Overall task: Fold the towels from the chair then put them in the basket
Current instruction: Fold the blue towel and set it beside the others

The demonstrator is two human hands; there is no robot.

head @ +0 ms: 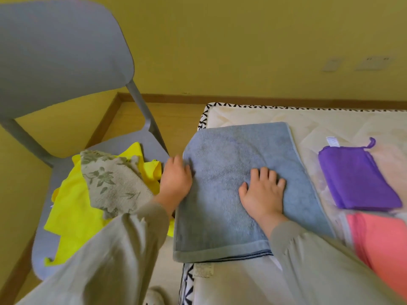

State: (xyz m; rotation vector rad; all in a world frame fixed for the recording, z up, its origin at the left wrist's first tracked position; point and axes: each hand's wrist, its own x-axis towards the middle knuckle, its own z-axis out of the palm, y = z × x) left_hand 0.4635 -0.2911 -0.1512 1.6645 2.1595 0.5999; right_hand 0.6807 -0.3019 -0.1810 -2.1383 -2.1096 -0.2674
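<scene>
A grey-blue towel lies folded flat on the mattress. My right hand presses palm-down on its middle, fingers spread. My left hand rests on the towel's left edge, fingers curled against the fold. On the grey chair at the left lie a yellow towel and a beige floral towel on top of it. No basket is in view.
A folded purple cloth with a loop lies on the mattress at the right, a pink folded cloth just in front of it. The yellow wall and wooden skirting run behind. A shoe tip shows on the floor.
</scene>
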